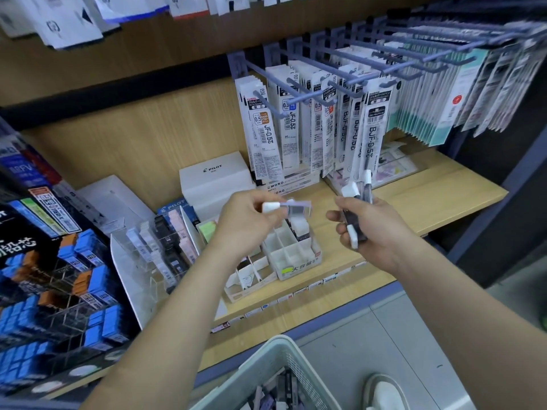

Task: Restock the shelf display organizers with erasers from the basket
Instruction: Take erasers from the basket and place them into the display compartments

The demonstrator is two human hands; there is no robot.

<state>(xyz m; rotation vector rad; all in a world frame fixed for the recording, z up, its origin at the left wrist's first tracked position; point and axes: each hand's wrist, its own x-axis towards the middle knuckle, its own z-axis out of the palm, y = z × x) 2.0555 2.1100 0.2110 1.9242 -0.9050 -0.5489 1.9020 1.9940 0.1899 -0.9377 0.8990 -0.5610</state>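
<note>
Pinching a lilac-sleeved eraser above the white divided organizer.
The left hand pinches it by one end; the right hand grips several dark-sleeved erasers just beside. The basket sits below the wooden shelf.

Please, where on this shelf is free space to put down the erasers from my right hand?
The bare wood of the shelf right of the white divided organizer, in front of the hanging refill packs, is free up to the right end. Left of the organizer it is crowded: clear acrylic display, Pilot box, close together.
</note>
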